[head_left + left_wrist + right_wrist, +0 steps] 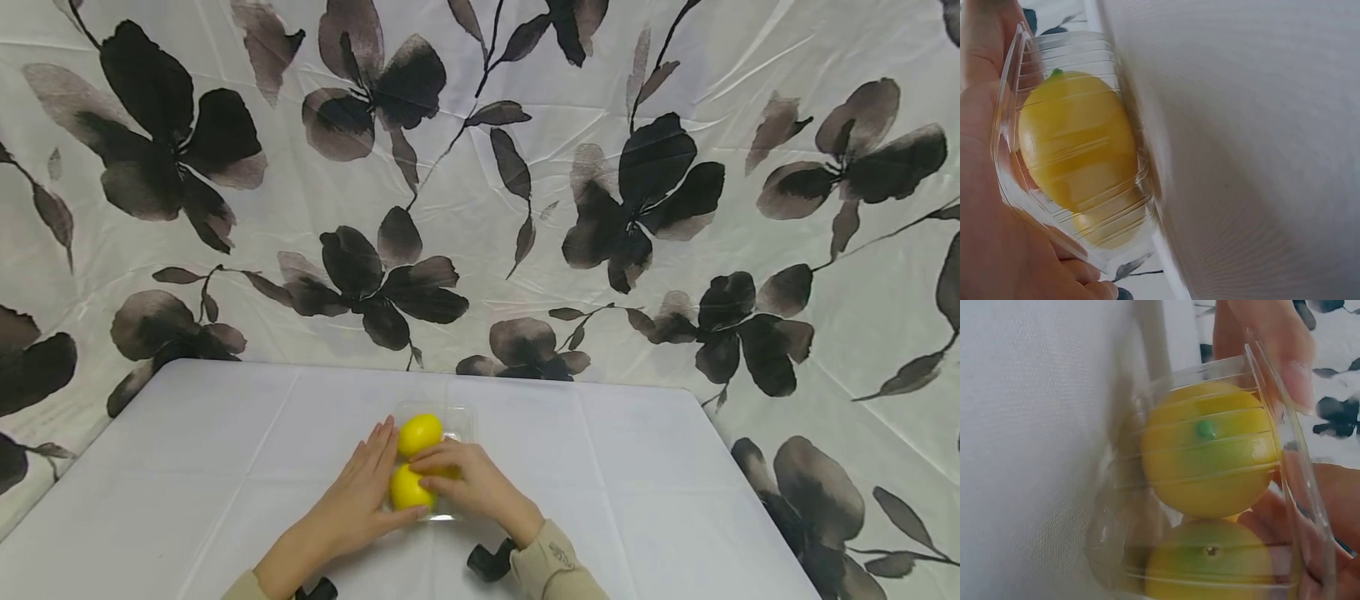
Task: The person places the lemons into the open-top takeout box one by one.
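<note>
A clear plastic box (463,414) on the table holds yellow lemons. One lemon (420,434) lies at its far side and another lemon (409,489) nearer me. My left hand (362,492) lies along the box's left side with fingers straight, thumb by the near edge. Over the right part of the box, my right hand (480,479) grips a third lemon (448,472), mostly covered by its curled fingers. Through the ribbed wall, the right wrist view shows a lemon (1210,456) with a green stem end; the left wrist view shows a lemon (1079,137) too.
A white cloth covers the table (660,492). Behind it hangs a pale curtain (525,192) with dark printed flowers. Black wrist-worn devices (491,562) sit under the wrists, by the beige sleeves (558,567).
</note>
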Demonstrator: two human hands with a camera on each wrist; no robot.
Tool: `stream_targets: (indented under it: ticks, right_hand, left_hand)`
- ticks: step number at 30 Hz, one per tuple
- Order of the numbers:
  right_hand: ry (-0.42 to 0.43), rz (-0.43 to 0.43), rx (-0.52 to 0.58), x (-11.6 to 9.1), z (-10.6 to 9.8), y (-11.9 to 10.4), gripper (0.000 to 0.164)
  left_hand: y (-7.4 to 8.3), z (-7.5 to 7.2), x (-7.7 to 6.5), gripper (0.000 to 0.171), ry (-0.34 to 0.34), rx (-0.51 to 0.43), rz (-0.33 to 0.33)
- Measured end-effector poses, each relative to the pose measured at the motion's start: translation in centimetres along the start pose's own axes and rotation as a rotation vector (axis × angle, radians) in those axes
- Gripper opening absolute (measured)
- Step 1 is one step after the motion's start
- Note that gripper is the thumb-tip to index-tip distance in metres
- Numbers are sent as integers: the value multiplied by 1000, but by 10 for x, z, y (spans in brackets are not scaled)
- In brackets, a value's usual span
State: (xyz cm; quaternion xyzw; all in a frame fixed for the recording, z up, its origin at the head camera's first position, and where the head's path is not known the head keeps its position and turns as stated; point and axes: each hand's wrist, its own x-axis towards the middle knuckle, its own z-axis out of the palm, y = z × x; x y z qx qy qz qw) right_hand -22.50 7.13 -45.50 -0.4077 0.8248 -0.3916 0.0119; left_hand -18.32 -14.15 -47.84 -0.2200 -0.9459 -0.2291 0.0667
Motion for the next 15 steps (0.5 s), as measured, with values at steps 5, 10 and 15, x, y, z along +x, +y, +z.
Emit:
stream_targets:
  ticks: [5,10,15]
  right_hand:
    - [51,38,85,-3,-6,3,26]
    - [138,56,69,-12,-27,-1,25]
    - [332,26,-79,-31,-56,-1,23]
  left_hand:
    - [-2,2,4,114,8,-2,16]
    - [-6,-1,8,115,-10,-6,19]
    - [-10,-12,7,107,-22,-10,4]
